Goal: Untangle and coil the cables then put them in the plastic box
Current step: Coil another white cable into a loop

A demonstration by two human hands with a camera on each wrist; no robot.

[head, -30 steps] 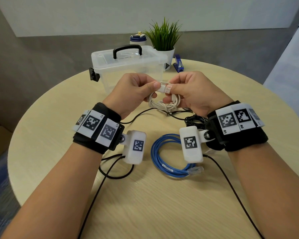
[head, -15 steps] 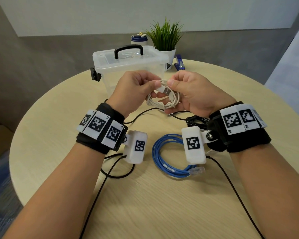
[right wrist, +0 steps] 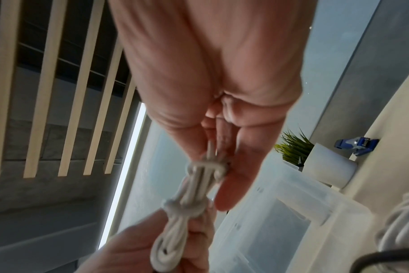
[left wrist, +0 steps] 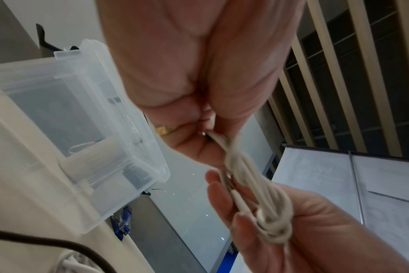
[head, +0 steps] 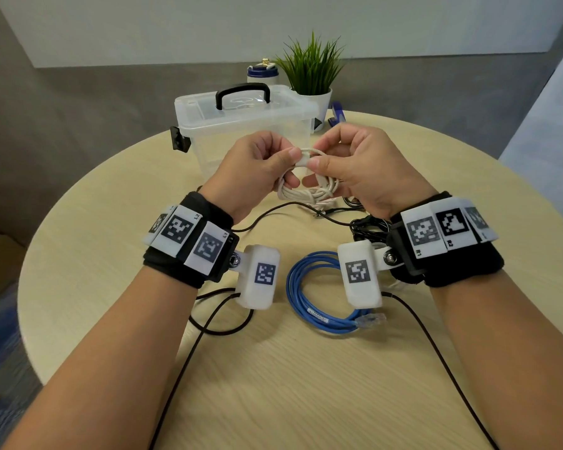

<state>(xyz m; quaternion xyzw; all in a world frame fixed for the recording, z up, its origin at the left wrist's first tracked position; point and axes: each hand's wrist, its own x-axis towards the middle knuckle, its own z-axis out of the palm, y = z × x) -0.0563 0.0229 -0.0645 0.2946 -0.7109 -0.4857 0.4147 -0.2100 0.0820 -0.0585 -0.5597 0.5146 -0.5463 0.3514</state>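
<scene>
White cable [head: 309, 190], coiled, is pinched in our left hand [head: 257, 170] and right hand [head: 355, 167]; wrist views reveal wraps binding it; the head view shows the plastic box [head: 241, 125] behind.

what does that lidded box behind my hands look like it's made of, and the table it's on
Plastic box: translucent, slightly frosted plastic, since the wall behind shows through it; its handle looks like glossy black plastic. Table: pale wood or wood-look laminate with fine straight grain lines and a matte finish; the pictures cannot settle which.

Cream cable [head: 309, 190], blue cable [head: 319, 306], clear plastic box [head: 241, 125]
</scene>
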